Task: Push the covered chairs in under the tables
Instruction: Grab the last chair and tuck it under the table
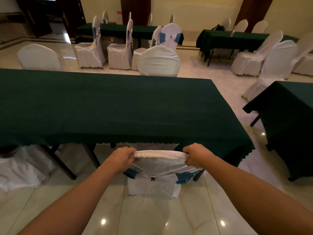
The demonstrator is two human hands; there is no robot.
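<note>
Both hands clamp the rounded top of a covered chair [157,168]: the left hand [121,157] has its grip curled over the left corner, the right hand [194,156] has its grip wrapped round the right corner; the white cloth cover bunches into soft creases between them, and a blue sash [183,178] with a small dark clasp crosses the chair back; the seat sits tucked beneath the scalloped hem of a dark green cloth draped over the long surface [101,106], so the front of the chair is hidden; slim dark legs show under the hem to the left, beside a crumpled white cover [20,168] whose shape is hard to read and which is cut off at the frame edge; beyond the far side, two rounded white chair backs [159,61] rise, their lower halves concealed; the glossy pale tiled floor [149,217] mirrors ceiling lights; a second green-draped surface [291,119] at right is cropped
</note>
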